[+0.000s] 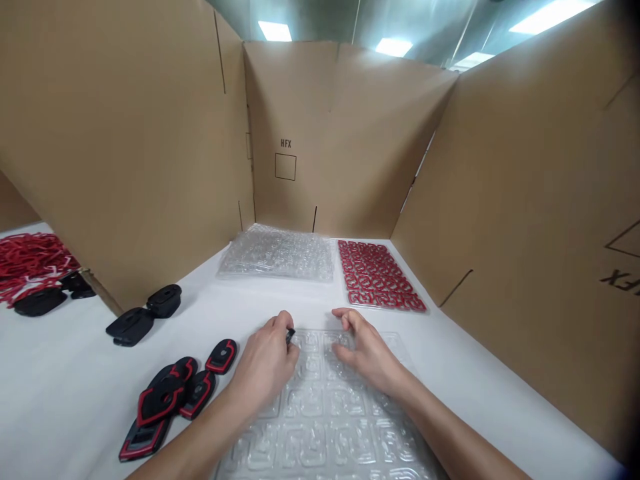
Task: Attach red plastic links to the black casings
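A clear plastic tray with moulded compartments lies on the white table in front of me. Over its far left part, my left hand is closed on a small black piece, mostly hidden by the fingers. My right hand is above the tray's far right part, thumb and fingers apart, holding nothing. Left of my left hand lie several black parts with red edging, some overlapping; one more is close to my left wrist.
A stack of clear trays is at the back, beside a tray filled with red pieces. Black parts sit by the left cardboard wall. Red strips lie beyond it. Cardboard also stands behind and at right.
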`<state>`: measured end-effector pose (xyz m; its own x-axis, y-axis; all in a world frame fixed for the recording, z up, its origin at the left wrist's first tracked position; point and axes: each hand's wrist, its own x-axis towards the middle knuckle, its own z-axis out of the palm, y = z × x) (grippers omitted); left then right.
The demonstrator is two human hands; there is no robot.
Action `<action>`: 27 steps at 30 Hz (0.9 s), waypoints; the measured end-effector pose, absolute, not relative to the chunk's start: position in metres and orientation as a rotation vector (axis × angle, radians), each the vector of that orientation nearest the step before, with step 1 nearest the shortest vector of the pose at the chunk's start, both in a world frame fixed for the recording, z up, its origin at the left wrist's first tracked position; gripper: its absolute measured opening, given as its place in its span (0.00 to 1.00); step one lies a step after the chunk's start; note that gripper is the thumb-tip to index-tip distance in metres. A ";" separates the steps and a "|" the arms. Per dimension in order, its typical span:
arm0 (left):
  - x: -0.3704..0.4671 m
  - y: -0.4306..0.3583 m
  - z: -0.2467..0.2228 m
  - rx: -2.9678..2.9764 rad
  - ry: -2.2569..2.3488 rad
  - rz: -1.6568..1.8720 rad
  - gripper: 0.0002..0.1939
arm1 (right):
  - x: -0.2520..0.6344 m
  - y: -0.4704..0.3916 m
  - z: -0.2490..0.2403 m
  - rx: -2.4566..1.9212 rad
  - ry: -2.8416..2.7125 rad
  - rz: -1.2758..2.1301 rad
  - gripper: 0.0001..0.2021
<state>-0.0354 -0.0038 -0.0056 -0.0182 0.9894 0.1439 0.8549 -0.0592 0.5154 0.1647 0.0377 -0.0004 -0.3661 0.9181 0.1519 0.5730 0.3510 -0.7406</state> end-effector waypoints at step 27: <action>-0.040 -0.004 -0.012 1.981 1.807 0.843 0.10 | 0.237 0.071 0.016 -1.364 -2.074 0.543 0.26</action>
<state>-0.0398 -0.0042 -0.0119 0.0207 0.9791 0.2021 0.7841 -0.1413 0.6044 0.2375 0.0706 0.0162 -0.2996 0.9203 0.2518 0.6787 0.3910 -0.6216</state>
